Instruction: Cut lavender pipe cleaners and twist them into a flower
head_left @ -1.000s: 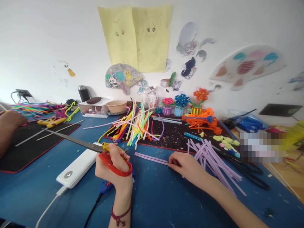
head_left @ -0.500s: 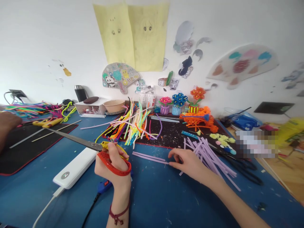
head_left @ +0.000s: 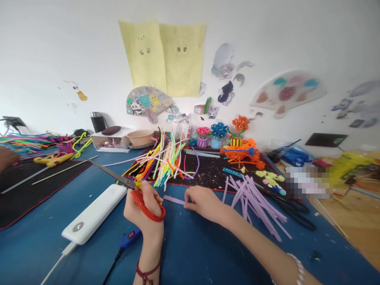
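Note:
My left hand (head_left: 145,211) is wrapped round the red and yellow handles of a pair of scissors (head_left: 128,183), whose long blades point away to the upper left. A short bundle of lavender pipe cleaners (head_left: 174,200) lies on the blue table between my hands. The fingers of my right hand (head_left: 203,202) pinch its right end, and the fingertips partly hide that end. Just right of that hand, a loose heap of more lavender pipe cleaners (head_left: 257,204) is spread out.
A white power bank (head_left: 95,213) with a cable lies left of my left hand, near a blue tool (head_left: 130,238). Multicoloured pipe cleaners (head_left: 166,162) are heaped behind. Pipe-cleaner flowers in pots (head_left: 219,136) stand by the wall. At far left is another person's hand (head_left: 7,157).
My right hand has moved left along the lavender pipe cleaners and closed on their right end. My left hand still holds the scissors. The view has shifted slightly.

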